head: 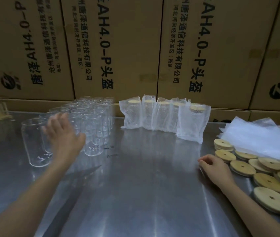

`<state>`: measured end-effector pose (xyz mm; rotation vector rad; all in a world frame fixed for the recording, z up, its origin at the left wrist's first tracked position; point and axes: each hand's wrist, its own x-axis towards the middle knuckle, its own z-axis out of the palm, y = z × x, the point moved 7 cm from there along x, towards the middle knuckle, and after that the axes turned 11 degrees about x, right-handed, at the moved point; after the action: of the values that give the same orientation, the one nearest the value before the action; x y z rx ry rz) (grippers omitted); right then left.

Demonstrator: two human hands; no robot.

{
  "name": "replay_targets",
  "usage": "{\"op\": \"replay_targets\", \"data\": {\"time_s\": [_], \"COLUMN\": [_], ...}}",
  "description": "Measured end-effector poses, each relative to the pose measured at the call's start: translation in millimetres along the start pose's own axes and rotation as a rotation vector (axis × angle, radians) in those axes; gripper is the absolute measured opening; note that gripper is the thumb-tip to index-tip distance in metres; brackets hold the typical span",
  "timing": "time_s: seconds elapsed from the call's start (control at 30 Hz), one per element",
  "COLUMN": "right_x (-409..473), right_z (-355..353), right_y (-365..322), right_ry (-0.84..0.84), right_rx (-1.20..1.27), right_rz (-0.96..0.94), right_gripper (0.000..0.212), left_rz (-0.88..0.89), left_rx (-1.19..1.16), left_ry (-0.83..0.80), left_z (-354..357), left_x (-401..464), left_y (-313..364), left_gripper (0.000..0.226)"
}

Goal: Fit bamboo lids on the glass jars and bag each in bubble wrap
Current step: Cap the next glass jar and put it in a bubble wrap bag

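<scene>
Reaching toward the cluster of empty glass jars (pixel 84 120), the left hand (pixel 63 134) is spread with straight fingers and grips nothing; motion blur hides whether it touches glass. The right hand (pixel 212 165) rests loosely curled on the steel table (pixel 144 185), right of the jars and just beside the bamboo lids (pixel 255 170); it appears to hold nothing.

Judged step: taking one jar from the near edge of the cluster. It is best grasped round the body, thumb opposed to fingers, and lifted straight up, since neighbouring jars stand touching and smooth glass slips and knocks easily.

Jars: clear, thin-walled cylinders with rounded bases. Lids: flat pale wooden discs, each with a small central hole, lying overlapped. Farther right of the jars lies a stack of translucent bubble wrap bags (pixel 262 134), soft and crinkled. Between jars and stack, five bagged jars (pixel 165 115) stand in a row, already lidded.
</scene>
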<state>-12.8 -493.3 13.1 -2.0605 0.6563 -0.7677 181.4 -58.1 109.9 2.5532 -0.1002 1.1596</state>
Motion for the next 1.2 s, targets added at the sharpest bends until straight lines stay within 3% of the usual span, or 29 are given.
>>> {"op": "replay_targets", "data": {"time_s": [0.17,0.37,0.43,0.6,0.8,0.87,0.97,1.07,1.2], "right_x": [0.6,-0.1,-0.5,-1.4,-17.7,-33.6,-60.2,-73.8,-75.2], "right_z": [0.2,0.4,-0.2,1.3,1.1,10.4,28.2,34.4,35.7], "right_y": [0.5,-0.2,0.3,0.0,-19.3,-36.0,-56.1,-66.0,-65.5], "right_ry": [0.003,-0.008,-0.010,-0.022,-0.102,-0.205,-0.378,-0.479,-0.477], "right_rx": [-0.004,-0.006,0.008,0.023,-0.051,-0.207,-0.333,-0.191,0.054], "right_rz": [-0.011,-0.013,-0.015,-0.024,-0.095,-0.247,-0.440,-0.459,-0.397], "right_gripper": [0.013,0.012,0.012,0.012,0.010,0.013,0.048,0.073,0.083], "left_rz": [-0.108,-0.011,0.079,0.336,0.599,0.632,0.635,0.628,0.481], "left_rx": [0.200,0.246,0.209,0.018,-0.233,-0.368,-0.549,-0.648,-0.872], "left_ry": [-0.086,0.045,0.127,0.299,0.438,0.408,0.326,0.264,-0.022], "left_z": [-1.9,-24.1,-32.0,-62.5,-97.3,-102.4,-101.4,-91.6,-61.6], "left_x": [6.5,5.5,-5.7,-52.6,-93.1,-103.1,-117.5,-125.5,-126.5], "left_y": [-47.9,-46.0,-42.7,-14.2,76.7,108.4,151.9,188.4,225.9], "left_gripper": [0.076,0.036,0.024,0.037,0.040,0.040,0.040,0.039,0.029]}}
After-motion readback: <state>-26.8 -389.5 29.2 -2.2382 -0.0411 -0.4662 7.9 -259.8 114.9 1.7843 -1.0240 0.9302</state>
